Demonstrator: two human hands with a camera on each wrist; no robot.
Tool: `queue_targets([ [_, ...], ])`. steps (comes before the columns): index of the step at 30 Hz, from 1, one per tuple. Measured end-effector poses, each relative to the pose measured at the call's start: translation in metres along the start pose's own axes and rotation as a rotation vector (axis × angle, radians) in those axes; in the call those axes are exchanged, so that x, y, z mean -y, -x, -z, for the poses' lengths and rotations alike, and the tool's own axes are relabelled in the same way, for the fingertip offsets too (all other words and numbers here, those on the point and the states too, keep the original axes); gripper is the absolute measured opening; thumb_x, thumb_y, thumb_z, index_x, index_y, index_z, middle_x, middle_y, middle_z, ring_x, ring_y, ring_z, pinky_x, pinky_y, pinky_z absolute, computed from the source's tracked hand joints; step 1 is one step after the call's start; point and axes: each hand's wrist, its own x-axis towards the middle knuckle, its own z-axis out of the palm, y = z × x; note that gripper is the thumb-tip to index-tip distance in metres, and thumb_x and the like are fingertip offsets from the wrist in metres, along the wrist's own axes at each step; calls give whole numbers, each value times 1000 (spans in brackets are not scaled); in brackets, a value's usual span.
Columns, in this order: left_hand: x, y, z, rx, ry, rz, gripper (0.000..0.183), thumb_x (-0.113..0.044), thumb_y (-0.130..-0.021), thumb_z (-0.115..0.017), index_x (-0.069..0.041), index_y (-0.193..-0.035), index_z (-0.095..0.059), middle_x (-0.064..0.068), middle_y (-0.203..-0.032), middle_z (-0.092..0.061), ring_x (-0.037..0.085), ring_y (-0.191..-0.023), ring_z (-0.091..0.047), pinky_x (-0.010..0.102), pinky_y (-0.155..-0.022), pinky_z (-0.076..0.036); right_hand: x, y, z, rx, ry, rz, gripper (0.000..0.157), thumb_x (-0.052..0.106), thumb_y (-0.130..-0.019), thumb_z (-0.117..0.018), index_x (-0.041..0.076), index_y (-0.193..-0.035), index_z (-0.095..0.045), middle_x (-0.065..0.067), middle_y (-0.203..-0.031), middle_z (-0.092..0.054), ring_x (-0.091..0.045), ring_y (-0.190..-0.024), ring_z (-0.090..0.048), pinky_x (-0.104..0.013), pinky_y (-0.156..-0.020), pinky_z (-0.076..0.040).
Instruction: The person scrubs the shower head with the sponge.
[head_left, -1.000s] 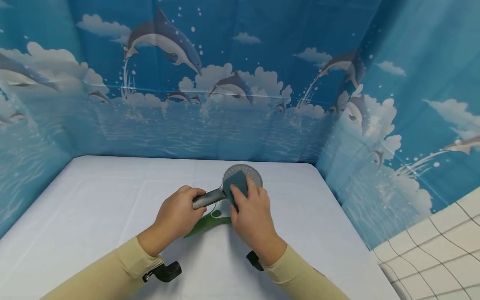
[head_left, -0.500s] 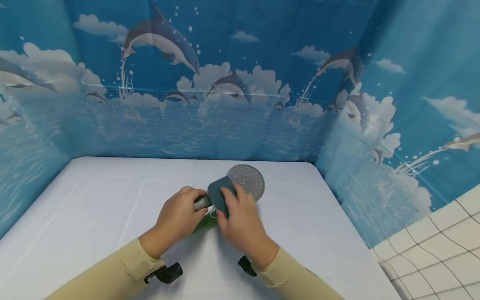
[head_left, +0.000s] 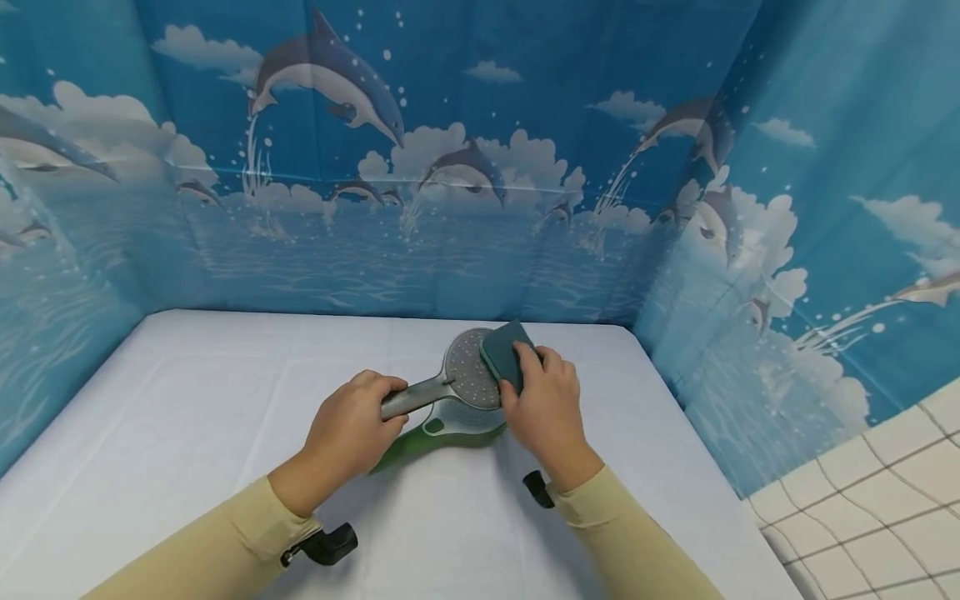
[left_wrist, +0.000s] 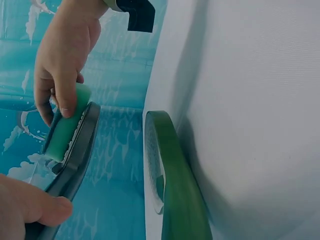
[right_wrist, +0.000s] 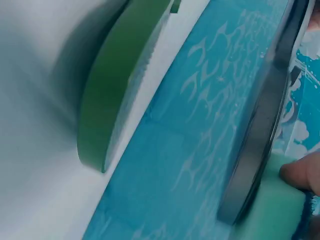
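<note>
My left hand [head_left: 348,429] grips the handle of a grey shower head [head_left: 467,367], whose round, dotted spray face is turned up in the head view. My right hand [head_left: 547,404] pinches a sponge [head_left: 504,354], dark teal on its outer side. In the left wrist view the sponge's light green foam [left_wrist: 65,135] lies against the nozzles, and the shower head is raised above the table. Below it on the table is a green object [head_left: 465,440] with a handle and a pale, round, textured face; the shower head partly covers it in the head view.
A white cloth covers the table [head_left: 187,467]. Blue dolphin-print curtains [head_left: 420,258] stand along its back and both sides. White tiles [head_left: 885,492] show at the lower right. Black wrist mounts [head_left: 333,546] hang below my sleeves.
The sponge in my right hand went left from the spray face to the neck and handle, then back right to the face's far right edge. My left hand keeps nearly the same place.
</note>
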Motion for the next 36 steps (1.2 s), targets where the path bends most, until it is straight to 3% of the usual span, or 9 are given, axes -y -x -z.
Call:
queue_targets([
  [6, -2, 0, -2, -17, 3, -8, 36, -19, -92, -81, -12, -126, -73, 7, -112, -68, 16, -83, -59, 39, -74, -52, 11, 11, -8, 36, -51, 141, 58, 27, -100, -73, 5, -150, -53, -31, -141, -52, -46, -115, -56, -59, -97, -49],
  [13, 1, 0, -4, -1, -1, -11, 34, -21, -92, -81, -15, -125, -74, 4, -107, -67, 14, -79, -54, 35, -70, -47, -3, -4, -2, -19, -4, -12, 57, 24, -100, -73, 7, -151, -53, -30, -143, -52, -49, -122, -53, -62, -103, -45],
  [20, -2, -1, -5, 24, -12, -1, 40, -22, -93, -80, -11, -130, -73, 7, -110, -67, 14, -80, -56, 35, -71, -50, 10, 6, -8, 16, -34, 107, 57, 26, -101, -72, 7, -152, -53, -29, -145, -51, -46, -118, -56, -59, -100, -48],
  [27, -4, -2, -4, 34, 10, -9, 36, -23, -93, -80, -13, -127, -74, 5, -108, -67, 14, -79, -54, 33, -69, -46, -1, -4, 0, -16, 14, 16, 58, 24, -101, -73, 7, -152, -53, -30, -145, -51, -49, -124, -52, -62, -104, -44],
  [36, 0, -2, -7, 10, -72, -75, 37, -23, -92, -82, -12, -126, -75, 5, -103, -66, 12, -75, -53, 31, -66, -47, 18, 10, -5, 41, -13, 186, 58, 27, -100, -74, 7, -151, -55, -28, -145, -54, -45, -120, -58, -59, -98, -50],
])
